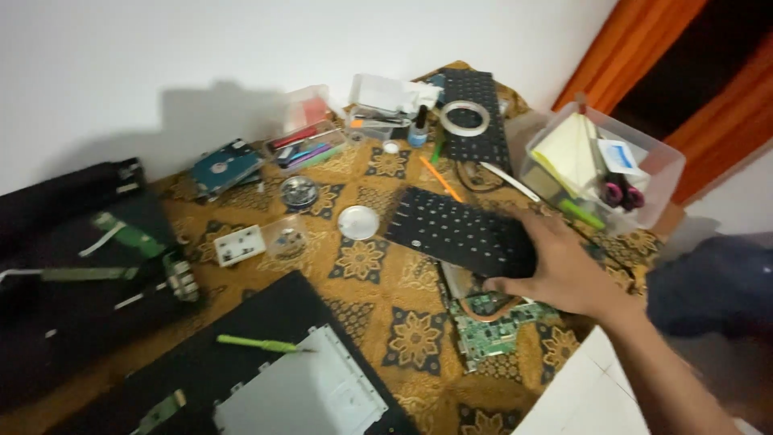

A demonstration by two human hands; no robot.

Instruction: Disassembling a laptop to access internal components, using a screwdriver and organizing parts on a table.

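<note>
Bare patterned cloth (378,314) is lying open left of the green circuit board (491,326); the clear bin (660,173) is crowding behind it.

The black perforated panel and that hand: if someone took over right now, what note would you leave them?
Right hand: shut on one end of the black perforated panel, thumb under its edge, held just above the patterned cloth.
Left hand: out of view.
Nearby: the green circuit board lies below the panel; a keyboard with a tape roll on it lies behind.
Done: panel gripped. Whether it is fully lifted is unclear.
Left: the opened laptop chassis, green screwdriver on it, lies untouched.
</note>
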